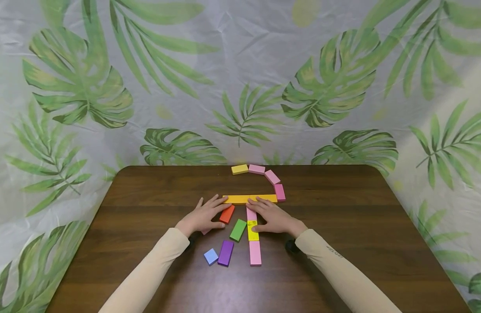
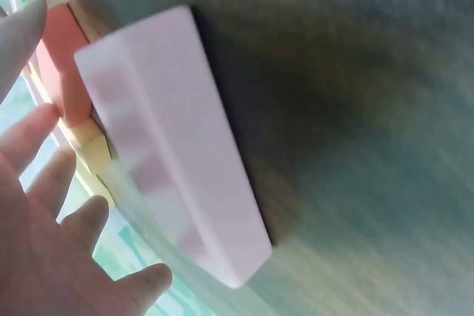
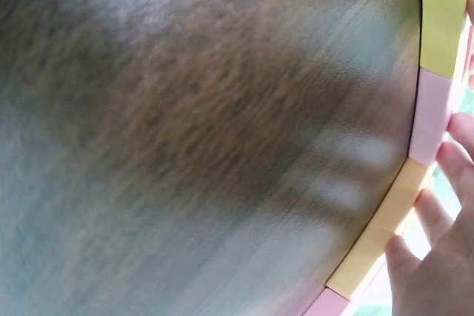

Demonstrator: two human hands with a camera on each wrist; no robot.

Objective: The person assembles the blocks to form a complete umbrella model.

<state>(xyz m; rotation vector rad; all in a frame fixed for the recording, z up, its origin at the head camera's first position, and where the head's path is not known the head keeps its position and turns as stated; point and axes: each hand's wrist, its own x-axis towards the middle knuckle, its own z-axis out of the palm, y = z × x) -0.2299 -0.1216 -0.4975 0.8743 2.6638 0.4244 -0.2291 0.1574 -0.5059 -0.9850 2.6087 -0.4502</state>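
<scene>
A long orange-yellow bar (image 1: 240, 199) lies crosswise on the table. My left hand (image 1: 201, 216) has its fingertips at the bar's left end, fingers spread, thumb close to a red block (image 1: 226, 214). A pink block (image 2: 178, 146) lies under that hand, mostly hidden in the head view. My right hand (image 1: 277, 216) touches the bar's right part with outstretched fingertips. Its thumb lies over a yellow block (image 1: 253, 234) with a printed pattern. That block stands in a line between an upper pink block (image 1: 251, 213) and a lower pink block (image 1: 255, 253), running down from the bar.
Beyond the bar, a pale yellow block (image 1: 239, 169) and several pink blocks (image 1: 272, 177) form a curve that meets the bar's right end. Left of the line lie a green block (image 1: 238, 230), a purple block (image 1: 226, 253) and a small blue block (image 1: 210, 256). A leaf-patterned cloth (image 1: 248, 65) hangs behind the table.
</scene>
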